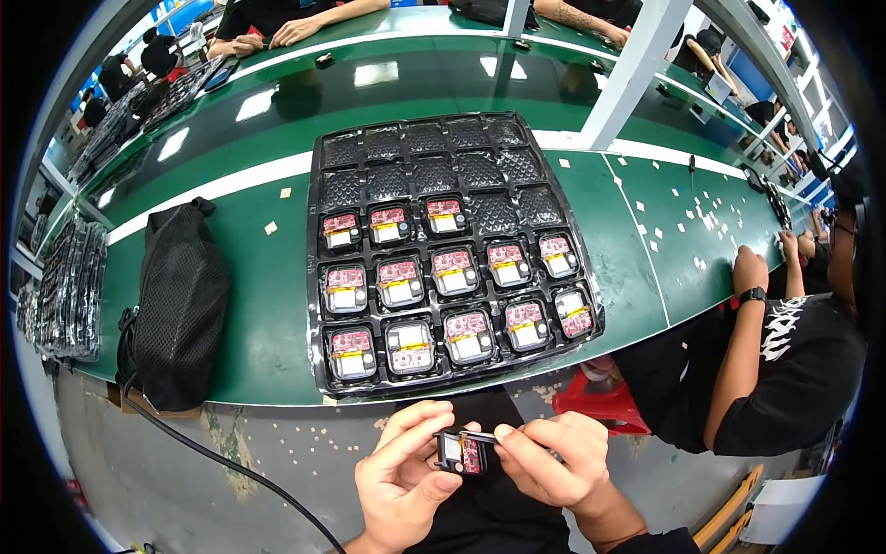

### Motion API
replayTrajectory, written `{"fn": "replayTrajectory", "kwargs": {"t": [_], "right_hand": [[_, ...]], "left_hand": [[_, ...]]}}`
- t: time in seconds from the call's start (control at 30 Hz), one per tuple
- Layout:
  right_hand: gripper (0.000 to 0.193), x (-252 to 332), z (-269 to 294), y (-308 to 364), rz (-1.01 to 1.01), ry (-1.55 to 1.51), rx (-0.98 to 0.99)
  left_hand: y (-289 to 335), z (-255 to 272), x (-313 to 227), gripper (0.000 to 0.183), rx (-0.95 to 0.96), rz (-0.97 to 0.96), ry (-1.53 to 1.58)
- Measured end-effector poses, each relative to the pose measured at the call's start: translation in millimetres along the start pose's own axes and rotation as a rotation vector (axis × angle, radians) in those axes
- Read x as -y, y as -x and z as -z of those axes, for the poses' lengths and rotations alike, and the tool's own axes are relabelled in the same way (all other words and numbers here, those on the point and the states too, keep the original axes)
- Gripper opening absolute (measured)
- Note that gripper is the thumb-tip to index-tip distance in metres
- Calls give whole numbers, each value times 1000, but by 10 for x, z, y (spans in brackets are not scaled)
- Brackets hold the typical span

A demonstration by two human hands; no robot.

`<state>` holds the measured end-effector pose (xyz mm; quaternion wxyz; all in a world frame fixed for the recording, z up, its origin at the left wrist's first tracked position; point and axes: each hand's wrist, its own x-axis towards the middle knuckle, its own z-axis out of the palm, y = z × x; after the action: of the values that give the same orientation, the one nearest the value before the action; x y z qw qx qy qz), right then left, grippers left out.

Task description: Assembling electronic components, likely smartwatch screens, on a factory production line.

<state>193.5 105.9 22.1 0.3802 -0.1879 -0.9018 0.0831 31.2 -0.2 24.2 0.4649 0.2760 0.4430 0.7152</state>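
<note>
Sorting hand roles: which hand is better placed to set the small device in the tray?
Left, probably: the left hand holds the device, while the right hand is taken up with a thin metal tool.

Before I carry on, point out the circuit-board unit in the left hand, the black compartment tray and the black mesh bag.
Circuit-board unit [464,453]: head view, middle of its open face.
Black compartment tray [432,174]: head view, floor of an empty pocket.
Black mesh bag [185,300]: head view, middle of its side.
</note>
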Motion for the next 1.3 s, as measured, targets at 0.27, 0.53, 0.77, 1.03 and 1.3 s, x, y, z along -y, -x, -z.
{"fn": "replayTrajectory", "kwargs": {"t": [0.27, 0.53, 0.77, 1.03, 1.3], "right_hand": [[27, 19, -32, 84, 23, 22, -87], [29, 27, -43, 67, -5, -5, -53], [23, 4, 23, 43, -83, -134, 4], [37, 227, 198, -31, -908, -1355, 108], [18, 141, 252, -372, -970, -1715, 207]], "left_hand": [[16, -20, 31, 67, -11, 12, 31], [15, -18, 37, 64, -3, 3, 20], [20, 27, 20, 64, 36, -2, 18], [-104, 2, 25, 41, 265, -405, -248], [-327, 24, 69, 46, 336, -741, -434]]}}
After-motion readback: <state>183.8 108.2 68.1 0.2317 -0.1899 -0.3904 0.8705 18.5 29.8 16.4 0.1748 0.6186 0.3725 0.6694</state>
